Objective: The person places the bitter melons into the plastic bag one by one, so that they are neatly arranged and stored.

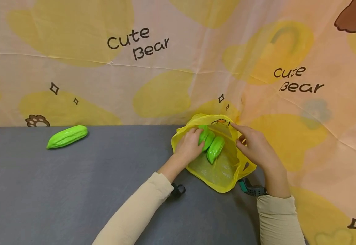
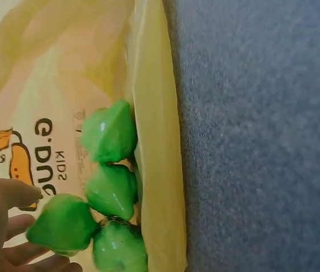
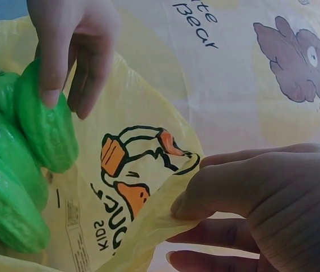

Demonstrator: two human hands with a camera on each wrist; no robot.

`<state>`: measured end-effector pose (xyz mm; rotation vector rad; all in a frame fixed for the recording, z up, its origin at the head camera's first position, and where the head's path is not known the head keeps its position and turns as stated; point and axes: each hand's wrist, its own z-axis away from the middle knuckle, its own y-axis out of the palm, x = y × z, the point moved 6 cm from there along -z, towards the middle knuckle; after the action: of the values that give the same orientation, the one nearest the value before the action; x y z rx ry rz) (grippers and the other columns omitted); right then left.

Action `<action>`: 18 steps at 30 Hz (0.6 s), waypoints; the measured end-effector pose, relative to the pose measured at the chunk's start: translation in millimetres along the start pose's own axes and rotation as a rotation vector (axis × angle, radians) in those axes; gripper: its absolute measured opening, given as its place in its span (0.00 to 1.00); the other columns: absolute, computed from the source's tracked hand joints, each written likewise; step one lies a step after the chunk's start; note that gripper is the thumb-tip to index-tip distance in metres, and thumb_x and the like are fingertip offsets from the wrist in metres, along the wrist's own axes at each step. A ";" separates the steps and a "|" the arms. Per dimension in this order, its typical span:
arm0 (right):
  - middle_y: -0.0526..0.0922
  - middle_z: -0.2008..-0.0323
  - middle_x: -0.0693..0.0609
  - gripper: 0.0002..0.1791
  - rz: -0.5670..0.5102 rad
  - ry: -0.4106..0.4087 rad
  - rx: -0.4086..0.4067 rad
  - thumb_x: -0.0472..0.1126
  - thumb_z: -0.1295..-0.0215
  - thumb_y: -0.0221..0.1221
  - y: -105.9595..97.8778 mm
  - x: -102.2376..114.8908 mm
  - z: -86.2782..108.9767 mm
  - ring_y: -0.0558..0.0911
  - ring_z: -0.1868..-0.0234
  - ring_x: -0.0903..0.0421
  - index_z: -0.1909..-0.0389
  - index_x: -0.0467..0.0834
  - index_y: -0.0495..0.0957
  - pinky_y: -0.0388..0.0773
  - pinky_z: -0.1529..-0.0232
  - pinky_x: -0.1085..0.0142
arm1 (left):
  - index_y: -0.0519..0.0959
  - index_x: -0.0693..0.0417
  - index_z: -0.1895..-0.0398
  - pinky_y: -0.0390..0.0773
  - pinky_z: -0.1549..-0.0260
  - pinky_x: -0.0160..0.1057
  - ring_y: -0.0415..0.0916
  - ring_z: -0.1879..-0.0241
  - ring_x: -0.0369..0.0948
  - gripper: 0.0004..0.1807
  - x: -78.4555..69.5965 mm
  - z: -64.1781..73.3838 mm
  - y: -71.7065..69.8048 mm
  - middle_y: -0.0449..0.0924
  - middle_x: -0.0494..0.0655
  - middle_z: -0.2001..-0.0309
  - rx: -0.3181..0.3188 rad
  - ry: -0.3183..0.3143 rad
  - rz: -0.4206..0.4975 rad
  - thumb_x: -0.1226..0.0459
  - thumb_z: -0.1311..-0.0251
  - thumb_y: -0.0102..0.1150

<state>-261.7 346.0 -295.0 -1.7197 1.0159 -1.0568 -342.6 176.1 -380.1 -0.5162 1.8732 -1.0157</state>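
A yellow plastic bag (image 1: 217,185) lies with its mouth open on the grey table, a cartoon print on its wall. Inside it several bright green bitter melons (image 1: 215,149) lie together. My left hand (image 1: 190,144) reaches into the mouth and holds one bitter melon (image 3: 47,133), thumb on one side and fingers beyond it; the left wrist view shows that melon (image 2: 63,224) beside the others. At the right edge of the opening my right hand (image 1: 256,146) pinches the bag's rim between thumb and fingers, as the right wrist view shows.
One more bitter melon (image 1: 67,136) lies on the grey table (image 1: 58,190) at the far left, close to the back edge. A printed cloth (image 1: 165,88) with bear lettering hangs behind the table and along its right side. Dark straps (image 1: 252,189) show at the wrists.
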 end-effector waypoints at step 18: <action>0.82 0.43 0.34 0.31 0.016 0.001 0.006 0.29 0.35 0.57 0.9 3.9 -0.2 0.85 0.61 0.46 0.29 0.37 0.68 0.84 0.62 0.52 | 0.75 0.47 0.33 0.81 0.42 0.49 0.77 0.36 0.47 0.25 -1.5 37.6 -45.1 0.75 0.47 0.33 -0.003 0.075 0.066 0.55 0.31 0.61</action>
<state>-260.9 342.0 -294.9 -1.7040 1.0248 -1.0496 -311.9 134.9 -351.6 -0.4202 1.9459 -1.0003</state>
